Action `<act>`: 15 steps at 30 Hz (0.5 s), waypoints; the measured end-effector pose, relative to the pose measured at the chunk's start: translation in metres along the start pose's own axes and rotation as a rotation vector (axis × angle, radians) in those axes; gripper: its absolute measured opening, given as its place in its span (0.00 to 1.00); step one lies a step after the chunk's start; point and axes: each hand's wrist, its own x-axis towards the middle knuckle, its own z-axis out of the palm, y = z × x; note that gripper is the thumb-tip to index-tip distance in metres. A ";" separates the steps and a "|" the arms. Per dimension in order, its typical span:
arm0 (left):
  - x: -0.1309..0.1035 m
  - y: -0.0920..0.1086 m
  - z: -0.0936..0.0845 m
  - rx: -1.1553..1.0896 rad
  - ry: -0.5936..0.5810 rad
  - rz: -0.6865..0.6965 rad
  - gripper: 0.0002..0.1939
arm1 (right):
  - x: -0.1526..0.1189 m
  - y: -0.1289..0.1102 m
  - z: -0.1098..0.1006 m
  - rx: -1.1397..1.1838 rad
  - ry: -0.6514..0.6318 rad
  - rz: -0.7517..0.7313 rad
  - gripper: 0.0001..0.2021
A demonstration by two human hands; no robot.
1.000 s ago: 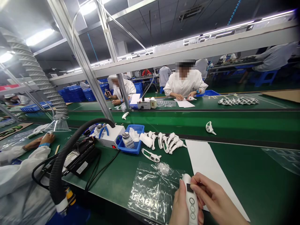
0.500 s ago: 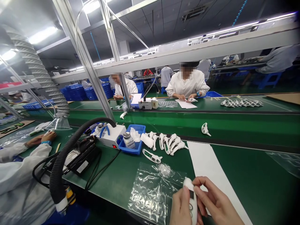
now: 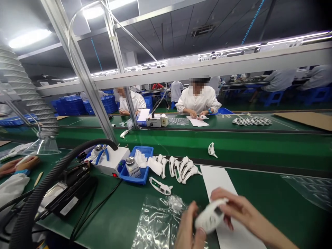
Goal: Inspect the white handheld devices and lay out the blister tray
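Note:
A white ear thermometer [image 3: 210, 218], with a small dark screen and buttons, is held tilted above the table at the lower right. My right hand [image 3: 240, 211] grips its probe end between thumb and fingers. Around the lower end is my left hand [image 3: 190, 228], its thumb against the casing and its fingers partly spread. Both hands are slightly blurred. Just beyond lies an opened thermometer half [image 3: 160, 186] showing a green circuit board. Farther back, several white thermometers [image 3: 184, 169] lie in a row. A clear plastic sheet [image 3: 153, 221] is beside my left hand.
White paper [image 3: 218, 176] lies under and beyond my right hand. A blue tray [image 3: 140, 178] holds a bottle and tissue, next to a white box [image 3: 111, 162] with pliers on it. A black hose [image 3: 59, 169] arches at left. Co-workers sit left and across the green belt [image 3: 168, 140].
The thermometer has turned from nearly upright to tilted, its probe end now to the right. My left hand has loosened its fingers. The whole view has shifted to the right.

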 end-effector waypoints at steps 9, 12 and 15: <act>0.042 0.017 -0.049 0.144 0.023 0.079 0.24 | 0.126 0.050 -0.181 -0.392 0.772 -0.048 0.25; 0.053 0.026 -0.052 0.225 -0.038 0.156 0.18 | 0.169 0.057 -0.188 -0.676 0.723 -0.076 0.21; 0.073 0.041 -0.053 0.389 -0.110 0.226 0.13 | 0.207 0.062 -0.178 -0.978 0.582 -0.149 0.23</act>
